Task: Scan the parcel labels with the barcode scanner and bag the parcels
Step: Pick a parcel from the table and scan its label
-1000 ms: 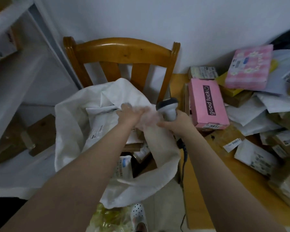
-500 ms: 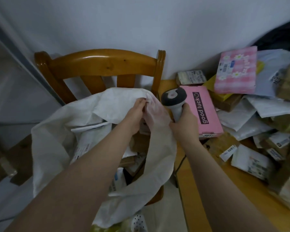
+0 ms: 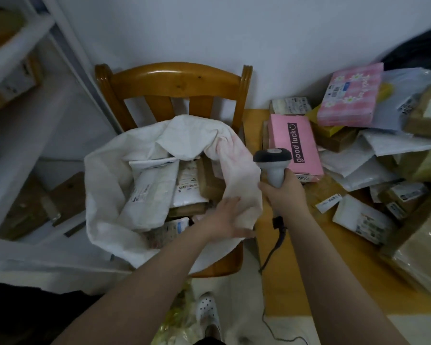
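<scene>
White bag [image 3: 105, 195] stands open on the chair [image 3: 174, 80] and already holds several parcels [image 3: 154, 185], so part of the work looks done. A big pile [image 3: 358, 215] lies on the surface [image 3: 309, 257] at the right, so I judge much is left. The right hand [image 3: 284, 195] grips the scanner [image 3: 273, 160] by its handle, between bag and pink box [image 3: 296, 145]. Its long axis is nearly upright, with the head on top and pointing away from the person. The left hand [image 3: 224, 220] lies flat, fingers straight, on the bag's near edge.

Left hand [image 3: 225, 220] on sack [image 3: 102, 178], right hand [image 3: 285, 195] gripping scanner [image 3: 272, 159]
</scene>
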